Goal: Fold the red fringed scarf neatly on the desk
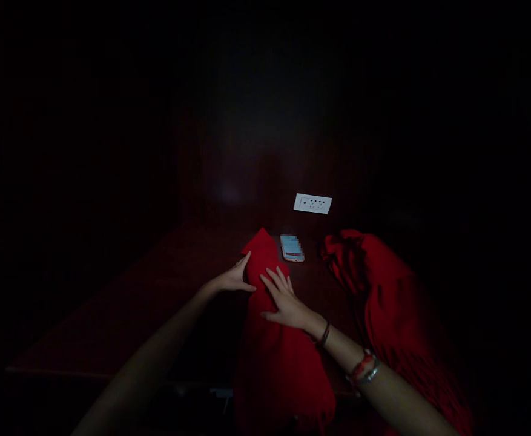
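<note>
A red cloth [277, 363], probably a scarf with a fringed lower end, lies lengthwise over the table and hangs past its front edge. Its far end narrows to a pointed corner. At the cloth's left border rests my left hand [237, 277], thumb and fingers spread apart. My right hand [287, 304] lies on top of the cloth with its fingers stretched out; bracelets circle that wrist and forearm. Neither hand is closed around the fabric. The underside of the cloth is hidden.
Behind the cloth lies a phone [292, 247] with a lit screen. A second red fringed cloth [396, 297] is heaped on the right side of the dark table [124, 315]. A white socket panel [313, 203] is on the back wall. Deep darkness surrounds everything.
</note>
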Motion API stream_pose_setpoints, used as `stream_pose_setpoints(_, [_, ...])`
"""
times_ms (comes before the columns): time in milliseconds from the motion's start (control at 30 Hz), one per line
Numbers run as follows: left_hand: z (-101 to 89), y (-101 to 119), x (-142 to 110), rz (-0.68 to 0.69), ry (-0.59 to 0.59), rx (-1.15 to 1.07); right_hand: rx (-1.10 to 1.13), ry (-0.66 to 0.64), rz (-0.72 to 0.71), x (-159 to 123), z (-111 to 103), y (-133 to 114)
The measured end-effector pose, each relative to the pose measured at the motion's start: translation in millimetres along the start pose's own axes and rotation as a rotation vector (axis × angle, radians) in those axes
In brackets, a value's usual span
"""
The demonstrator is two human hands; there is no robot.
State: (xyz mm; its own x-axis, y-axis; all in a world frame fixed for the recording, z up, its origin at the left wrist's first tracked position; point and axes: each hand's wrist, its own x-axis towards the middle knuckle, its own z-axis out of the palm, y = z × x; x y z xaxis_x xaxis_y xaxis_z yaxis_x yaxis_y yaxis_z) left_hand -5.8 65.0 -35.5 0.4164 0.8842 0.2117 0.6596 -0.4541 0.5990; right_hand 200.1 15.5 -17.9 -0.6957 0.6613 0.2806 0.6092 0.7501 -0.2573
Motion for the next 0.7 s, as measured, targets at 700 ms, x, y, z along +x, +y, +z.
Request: stream_pose_setpoints(700, [0.7,-2,23,0.211,0.138,0.354,-0.006,-0.268,-0.282,-20,-9,-8])
